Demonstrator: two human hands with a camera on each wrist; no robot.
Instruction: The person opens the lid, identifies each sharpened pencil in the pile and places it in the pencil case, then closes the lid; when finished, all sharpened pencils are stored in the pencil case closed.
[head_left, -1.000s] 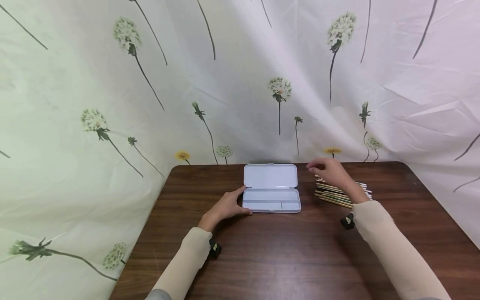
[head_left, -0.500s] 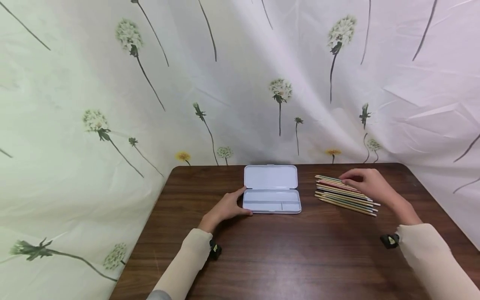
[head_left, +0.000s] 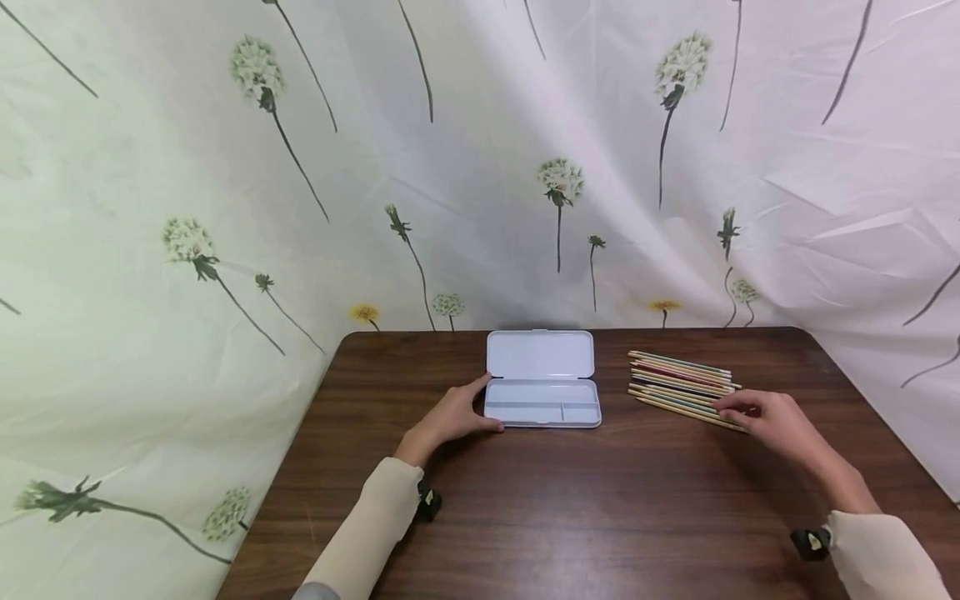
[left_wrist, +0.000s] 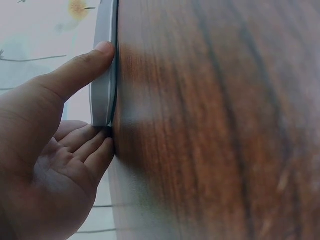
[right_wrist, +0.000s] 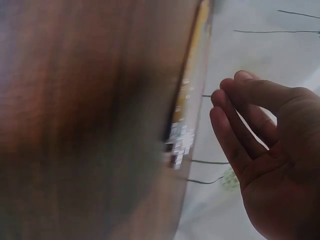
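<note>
Right hand (head_left: pixel 780 423) has shifted: past the far left ends of the pencils (head_left: pixel 675 380) one second ago, now at their near right ends, closer to the person. Left hand (head_left: pixel 448 414) and white case (head_left: pixel 528 390) look the same as then.

Right hand: fingers loosely bent, thumb near the index fingertip, nothing held between them. Wrist view has the fingertips off to the side of a blurred pencil; head view overlaps them with the pencil ends. Contact: can't tell.

Pencils: on the table (head_left: pixel 540 517), ahead and left of the right hand, well right of the left hand. Side by side, nearly parallel, slightly fanned. Long axis runs mostly left-right, skewed: left ends farther away and toward the case, right ends nearer the person, toward the right hand. Right ends look pale; sharpened end too small to call.

Left hand: clamped on the case's left end, thumb on the front wall, fingers at the hinge-side corner. Case extends rightward from it, long axis left-right, opening up, divided into compartments. Lid (head_left: pixel 540 354) is swung back, beyond the base from that hand.
</note>
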